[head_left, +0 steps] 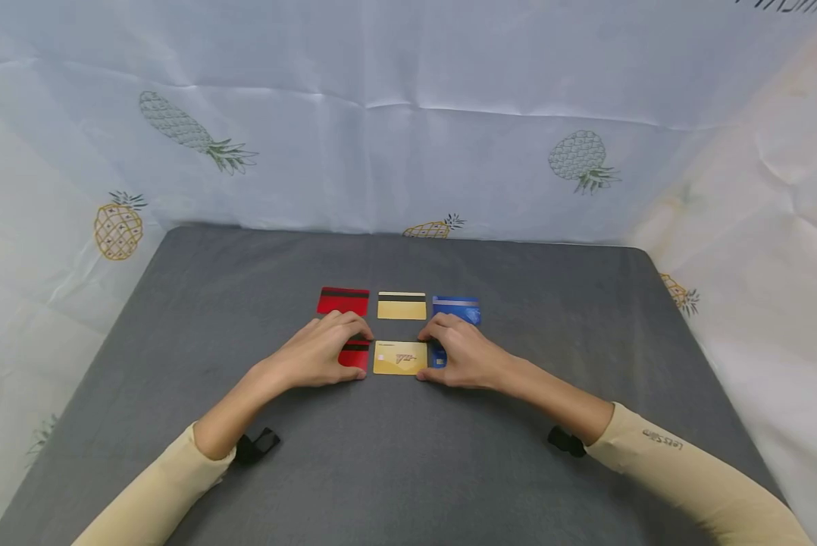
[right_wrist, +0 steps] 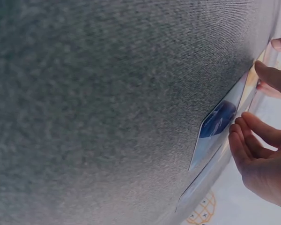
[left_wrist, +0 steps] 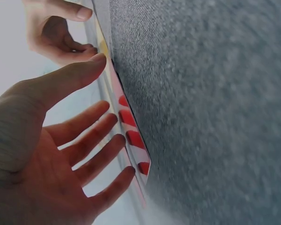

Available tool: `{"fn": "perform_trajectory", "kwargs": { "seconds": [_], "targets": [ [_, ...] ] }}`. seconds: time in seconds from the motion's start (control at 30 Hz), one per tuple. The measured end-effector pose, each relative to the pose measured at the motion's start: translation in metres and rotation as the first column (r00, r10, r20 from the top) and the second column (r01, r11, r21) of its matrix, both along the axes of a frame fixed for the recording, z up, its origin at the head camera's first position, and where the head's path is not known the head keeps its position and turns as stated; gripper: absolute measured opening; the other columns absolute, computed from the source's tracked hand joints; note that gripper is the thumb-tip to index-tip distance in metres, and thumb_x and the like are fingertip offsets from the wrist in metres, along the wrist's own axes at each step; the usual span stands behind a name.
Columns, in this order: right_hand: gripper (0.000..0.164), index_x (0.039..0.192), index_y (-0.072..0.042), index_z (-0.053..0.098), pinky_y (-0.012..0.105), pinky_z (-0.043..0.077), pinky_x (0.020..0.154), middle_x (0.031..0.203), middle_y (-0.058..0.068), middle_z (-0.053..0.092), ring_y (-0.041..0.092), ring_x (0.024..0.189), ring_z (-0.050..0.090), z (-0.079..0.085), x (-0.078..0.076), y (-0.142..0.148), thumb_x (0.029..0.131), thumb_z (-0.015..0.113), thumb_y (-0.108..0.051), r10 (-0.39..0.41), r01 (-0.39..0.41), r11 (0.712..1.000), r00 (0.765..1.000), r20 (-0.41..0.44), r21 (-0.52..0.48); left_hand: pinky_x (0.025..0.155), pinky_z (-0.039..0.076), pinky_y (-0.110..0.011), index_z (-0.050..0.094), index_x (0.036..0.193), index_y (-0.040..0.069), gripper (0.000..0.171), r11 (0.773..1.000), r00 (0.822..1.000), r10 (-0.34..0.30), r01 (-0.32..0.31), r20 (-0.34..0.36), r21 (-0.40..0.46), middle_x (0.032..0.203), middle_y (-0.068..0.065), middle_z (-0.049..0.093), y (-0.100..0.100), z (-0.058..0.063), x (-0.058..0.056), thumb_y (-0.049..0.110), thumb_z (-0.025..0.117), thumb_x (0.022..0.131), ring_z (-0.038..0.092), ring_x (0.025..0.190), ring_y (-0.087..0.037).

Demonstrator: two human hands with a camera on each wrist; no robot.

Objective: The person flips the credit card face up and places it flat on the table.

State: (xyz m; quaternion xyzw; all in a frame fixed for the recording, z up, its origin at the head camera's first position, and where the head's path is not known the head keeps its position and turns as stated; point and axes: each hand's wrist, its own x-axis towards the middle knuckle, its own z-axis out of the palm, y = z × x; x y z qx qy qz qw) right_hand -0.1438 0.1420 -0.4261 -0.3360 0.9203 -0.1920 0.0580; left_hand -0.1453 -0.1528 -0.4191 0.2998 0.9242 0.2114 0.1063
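Basically, the step reads as squaring up the front yellow card, flat on the worktop in the middle of the near row, between the front red card and the front blue card, with the back yellow card just beyond; to do it well, nudge evenly from both short ends, keep fingertips low at the edges, don't press on the face, match its sides to the card behind; mind the neighbours, since the left hand arches over the red one and the right hand over the blue one, so a dragging finger could skew either; left grip is released, thumb and index well apart near the card's left corners, other fingers spread; right grip is loose too, thumb apart from bent fingers, tips at the right corners; neither looks clenched or closed round anything; edge contact, can't tell, though the left thumb looks just short.
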Motion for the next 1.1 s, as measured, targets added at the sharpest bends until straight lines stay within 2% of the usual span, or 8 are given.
{"fn": "perform_trajectory", "kwargs": {
  "seconds": [0.33,0.57,0.67,0.7,0.73,0.9,0.93,1.1],
  "targets": [
    [0.051,0.122,-0.004,0.075,0.04,0.06,0.096,0.119,0.007,0.074,0.02,0.109,0.068,0.0,-0.004,-0.015,0.086,0.091,-0.037,0.034,-0.036,0.998,0.999,-0.03,-0.059,0.101,0.053,-0.055,0.072,0.13,0.013,0.05,0.998,0.998,0.05,-0.051,0.034,0.035,0.133,-0.004,0.07,-0.017,-0.001,0.002,0.029,0.092,0.087,0.061,0.124,-0.024],
    [0.054,0.124,-0.005,0.074,0.04,0.059,0.098,0.123,0.007,0.073,0.02,0.111,0.068,0.002,-0.007,-0.028,0.086,0.09,-0.039,0.051,-0.053,0.994,0.998,-0.026,-0.096,0.103,0.052,-0.055,0.071,0.133,0.014,0.052,0.995,0.996,0.084,-0.086,0.041,0.051,0.132,-0.004,0.071,-0.027,-0.002,0.004,0.028,0.091,0.087,0.061,0.124,-0.025],
    [0.056,0.124,-0.003,0.074,0.042,0.059,0.098,0.123,0.009,0.073,0.021,0.112,0.068,0.001,-0.007,-0.032,0.086,0.089,-0.04,0.064,-0.066,0.99,0.998,-0.023,-0.122,0.102,0.052,-0.055,0.07,0.134,0.015,0.052,0.994,0.995,0.095,-0.097,0.04,0.054,0.132,-0.004,0.071,-0.031,-0.002,0.005,0.028,0.09,0.088,0.061,0.123,-0.025],
    [0.058,0.126,-0.004,0.073,0.04,0.059,0.1,0.124,0.008,0.073,0.02,0.113,0.067,-0.007,-0.011,-0.03,0.087,0.088,-0.045,0.08,-0.083,0.987,0.996,-0.032,-0.139,0.102,0.052,-0.055,0.07,0.135,0.015,0.053,0.993,0.994,0.1,-0.102,0.039,0.056,0.132,-0.004,0.071,-0.032,-0.002,0.005,0.029,0.09,0.088,0.061,0.123,-0.026],
    [0.059,0.126,-0.003,0.073,0.041,0.059,0.1,0.124,0.008,0.073,0.02,0.114,0.067,-0.008,-0.011,-0.032,0.087,0.088,-0.045,0.083,-0.086,0.986,0.996,-0.032,-0.143,0.102,0.052,-0.055,0.07,0.135,0.015,0.053,0.993,0.994,0.103,-0.105,0.036,0.057,0.133,-0.004,0.071,-0.033,-0.003,0.005,0.029,0.09,0.088,0.061,0.122,-0.026],
    [0.059,0.128,-0.004,0.073,0.041,0.059,0.103,0.126,0.008,0.073,0.02,0.116,0.068,-0.007,-0.012,-0.038,0.087,0.088,-0.044,0.081,-0.081,0.987,0.997,-0.007,-0.14,0.1,0.054,-0.055,0.069,0.138,0.014,0.056,0.99,0.993,0.118,-0.119,0.019,0.079,0.134,-0.005,0.071,-0.04,-0.003,0.008,0.029,0.09,0.088,0.062,0.12,-0.026],
    [0.057,0.127,-0.003,0.073,0.043,0.059,0.102,0.126,0.009,0.073,0.022,0.115,0.068,0.0,-0.008,-0.042,0.086,0.089,-0.039,0.066,-0.064,0.99,0.998,0.011,-0.124,0.1,0.054,-0.055,0.069,0.139,0.014,0.056,0.989,0.993,0.119,-0.12,0.015,0.082,0.135,-0.005,0.071,-0.041,-0.003,0.008,0.029,0.09,0.089,0.062,0.121,-0.026],
    [0.054,0.129,-0.006,0.074,0.039,0.059,0.101,0.127,0.007,0.074,0.02,0.114,0.068,-0.001,-0.009,-0.049,0.088,0.088,-0.039,0.058,-0.054,0.992,0.998,0.034,-0.113,0.104,0.055,-0.056,0.069,0.141,0.013,0.058,0.988,0.992,0.122,-0.123,0.013,0.096,0.138,-0.006,0.071,-0.048,-0.004,0.01,0.029,0.09,0.09,0.063,0.126,-0.028]
  ]
}}
